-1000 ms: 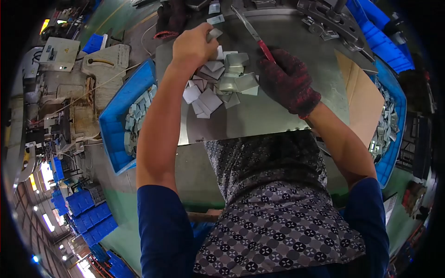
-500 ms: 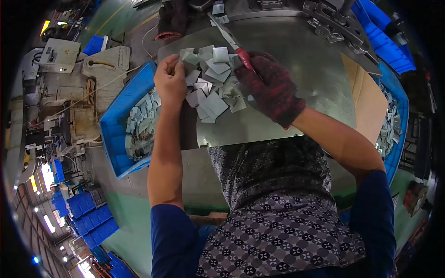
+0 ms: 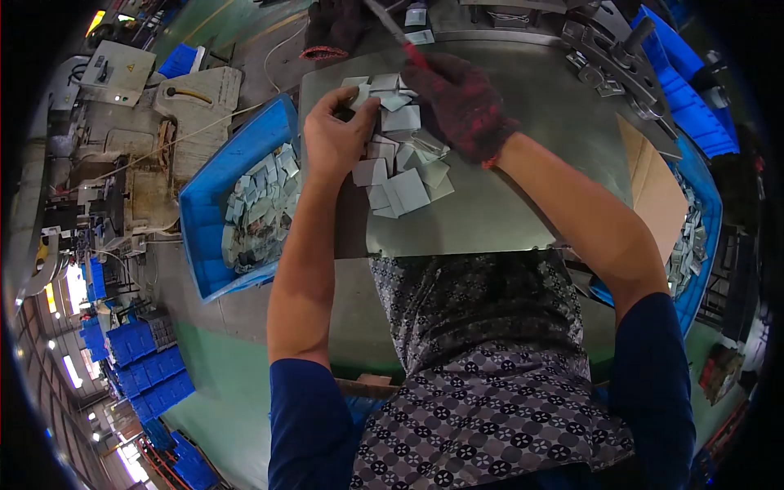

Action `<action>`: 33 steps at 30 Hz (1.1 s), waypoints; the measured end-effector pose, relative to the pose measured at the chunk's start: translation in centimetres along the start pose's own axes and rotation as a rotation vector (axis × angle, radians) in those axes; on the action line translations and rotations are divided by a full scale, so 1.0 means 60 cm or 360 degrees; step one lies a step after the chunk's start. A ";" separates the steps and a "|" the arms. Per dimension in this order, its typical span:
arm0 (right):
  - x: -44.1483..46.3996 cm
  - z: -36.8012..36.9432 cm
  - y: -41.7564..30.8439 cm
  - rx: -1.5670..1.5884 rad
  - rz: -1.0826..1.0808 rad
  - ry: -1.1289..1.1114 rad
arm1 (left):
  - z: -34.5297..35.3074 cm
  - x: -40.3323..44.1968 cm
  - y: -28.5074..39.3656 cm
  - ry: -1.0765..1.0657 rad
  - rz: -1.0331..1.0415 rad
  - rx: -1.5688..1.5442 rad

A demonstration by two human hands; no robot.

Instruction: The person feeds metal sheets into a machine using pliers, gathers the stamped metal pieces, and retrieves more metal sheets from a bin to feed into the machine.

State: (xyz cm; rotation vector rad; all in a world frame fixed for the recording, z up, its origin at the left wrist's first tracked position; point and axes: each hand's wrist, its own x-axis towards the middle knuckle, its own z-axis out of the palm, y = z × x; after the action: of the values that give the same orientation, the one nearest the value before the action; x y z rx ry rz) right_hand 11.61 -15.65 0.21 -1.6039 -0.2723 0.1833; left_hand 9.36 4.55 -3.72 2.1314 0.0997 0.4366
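Note:
My bare left hand (image 3: 336, 135) is at the left side of a loose pile of small flat metal plates (image 3: 406, 192). Its thumb and forefinger are bent around the edge of one pale metal plate (image 3: 359, 96) at the top left of the pile. My right hand (image 3: 461, 102) wears a dark red and black knitted glove. It is closed on red-handled pliers (image 3: 413, 54), whose long metal jaws point up and left, beyond the pile. Part of the handle is hidden in the glove. The pile lies on a smooth metal tabletop (image 3: 506, 204).
Blue bins of metal pieces stand left (image 3: 196, 237) and right (image 3: 709, 237) of the table. Brown cardboard (image 3: 649, 184) leans at the right edge. Another dark glove (image 3: 331, 33) lies at the back, near a metal fixture (image 3: 608, 53) at the back right.
The view has shifted, moving the table rightward in the picture. My left hand has moved in over the pile's upper left plates. My right hand has moved up and away with the pliers.

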 end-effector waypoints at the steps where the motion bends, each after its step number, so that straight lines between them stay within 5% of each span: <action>1: -0.008 -0.014 0.005 -0.0001 -0.0006 -0.0003 | -0.008 0.003 -0.006 -0.0129 -0.0031 -0.0118; 4: -0.048 -0.084 0.029 -0.0438 -0.0738 0.0048 | -0.045 0.000 0.018 -0.0230 0.0244 0.0306; 7: -0.101 -0.139 0.023 -0.0913 -0.1232 0.0032 | -0.056 0.005 0.031 -0.0317 0.0183 0.0468; 11: -0.168 -0.155 0.016 -0.0597 -0.0673 -0.0148 | -0.061 0.006 0.044 -0.0211 0.0342 0.0682; 13: -0.196 -0.154 0.010 -0.0550 -0.0511 -0.0188 | -0.067 0.008 0.040 -0.0100 0.0192 0.0365; 17: -0.215 -0.153 -0.026 0.0331 0.0325 -0.0317 | -0.070 0.001 0.045 0.0089 0.0092 0.0045; 18: -0.215 -0.152 -0.035 0.0467 0.0578 -0.0410 | -0.068 -0.004 0.050 0.0097 -0.0019 -0.0410; 19: -0.218 -0.149 -0.036 0.0468 0.0577 -0.0406 | -0.064 -0.011 0.055 0.0101 -0.0136 -0.0865; 22: -0.222 -0.140 -0.041 0.0567 0.0492 -0.0587 | -0.043 -0.031 0.089 -0.0036 -0.0273 -0.1164; 33: -0.228 -0.140 -0.067 -0.0110 0.0286 -0.0703 | -0.023 -0.051 0.102 -0.0346 -0.0532 -0.1407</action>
State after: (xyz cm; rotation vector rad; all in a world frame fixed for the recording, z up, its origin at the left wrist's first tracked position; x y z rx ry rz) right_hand 0.65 -27.43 4.02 -1.6450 -0.4776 0.6764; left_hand 5.46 1.48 1.18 1.2444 0.1096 0.0197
